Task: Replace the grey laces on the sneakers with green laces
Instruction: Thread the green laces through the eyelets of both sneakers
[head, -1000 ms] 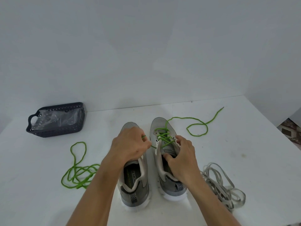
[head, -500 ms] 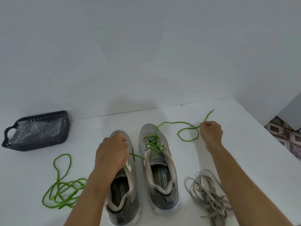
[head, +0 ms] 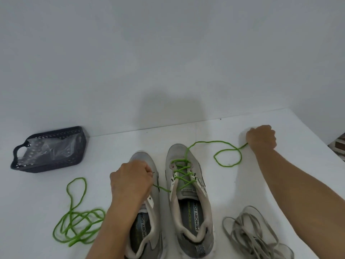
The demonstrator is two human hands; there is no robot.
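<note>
At frame centre, sneakers [head: 188,202]: grey mesh, half-threaded green lace [head: 226,154].
Right hand [head: 261,138]: clenched round lace end.
Left hand [head: 130,181]: pinched other end.
Table [head: 186,135]: smooth white.

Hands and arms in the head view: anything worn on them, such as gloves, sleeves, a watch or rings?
Nothing worn shows. The left hand and right hand are bare, without gloves, and both forearms are uncovered right down to the bottom edge of the picture, with no sleeve or watch. No ring is visible, though the fingers are mostly hidden.
</note>
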